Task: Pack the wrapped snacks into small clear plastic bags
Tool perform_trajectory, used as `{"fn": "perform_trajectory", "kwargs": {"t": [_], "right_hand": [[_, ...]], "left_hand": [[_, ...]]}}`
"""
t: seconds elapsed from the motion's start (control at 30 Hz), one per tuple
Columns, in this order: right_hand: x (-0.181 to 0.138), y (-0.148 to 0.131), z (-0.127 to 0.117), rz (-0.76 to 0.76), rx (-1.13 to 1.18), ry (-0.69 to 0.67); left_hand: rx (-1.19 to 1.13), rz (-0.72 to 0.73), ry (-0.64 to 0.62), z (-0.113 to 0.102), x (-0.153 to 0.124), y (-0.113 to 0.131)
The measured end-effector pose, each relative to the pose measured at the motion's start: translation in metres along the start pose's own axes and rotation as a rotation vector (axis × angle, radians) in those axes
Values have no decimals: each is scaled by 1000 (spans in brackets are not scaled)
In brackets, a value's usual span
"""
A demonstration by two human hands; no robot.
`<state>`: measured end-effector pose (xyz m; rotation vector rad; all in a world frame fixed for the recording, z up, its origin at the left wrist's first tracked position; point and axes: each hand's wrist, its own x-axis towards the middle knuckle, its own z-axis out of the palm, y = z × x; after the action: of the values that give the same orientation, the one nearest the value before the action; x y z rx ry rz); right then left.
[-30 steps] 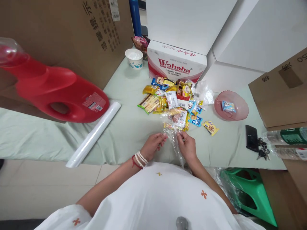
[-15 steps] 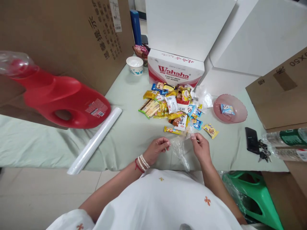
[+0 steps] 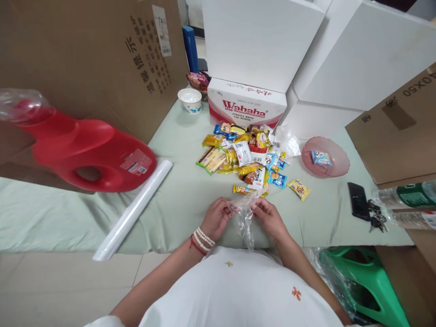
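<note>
A clear plastic bag hangs between my two hands near the table's front edge. My left hand, with beaded bracelets at the wrist, pinches one side of its upper edge. On the other side, my right hand grips the bag between thumb and fingers. The bag looks crumpled; nothing shows inside it. Just beyond my hands lies a heap of wrapped snacks in yellow, white, blue and red packets. A yellow packet lies apart, to the right of the heap.
A pink bowl with a blue-white packet stands right; a phone, keys and bottles lie beyond. Left are a red jug and a plastic roll. A Wahaha carton and paper cup stand behind.
My right hand has moved left, closer to my left hand, and the bag has shifted left with it. The view has tilted slightly upward.
</note>
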<state>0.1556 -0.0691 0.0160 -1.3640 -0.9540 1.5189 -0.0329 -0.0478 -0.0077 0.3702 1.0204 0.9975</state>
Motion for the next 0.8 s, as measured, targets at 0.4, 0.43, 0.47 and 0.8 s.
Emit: {"fn": "perform_trajectory", "kwargs": {"t": [0.4, 0.43, 0.47, 0.8], "right_hand": [[-16, 2, -31, 163, 557, 89], [-17, 4, -37, 155, 575, 109], [-17, 6, -42, 149, 595, 132], [-17, 29, -76, 244, 811, 288]], "left_hand": [[138, 161, 386, 1, 9, 13], [147, 154, 396, 0, 8, 14], [154, 141, 402, -1, 8, 14], [248, 33, 238, -18, 1, 40]]}}
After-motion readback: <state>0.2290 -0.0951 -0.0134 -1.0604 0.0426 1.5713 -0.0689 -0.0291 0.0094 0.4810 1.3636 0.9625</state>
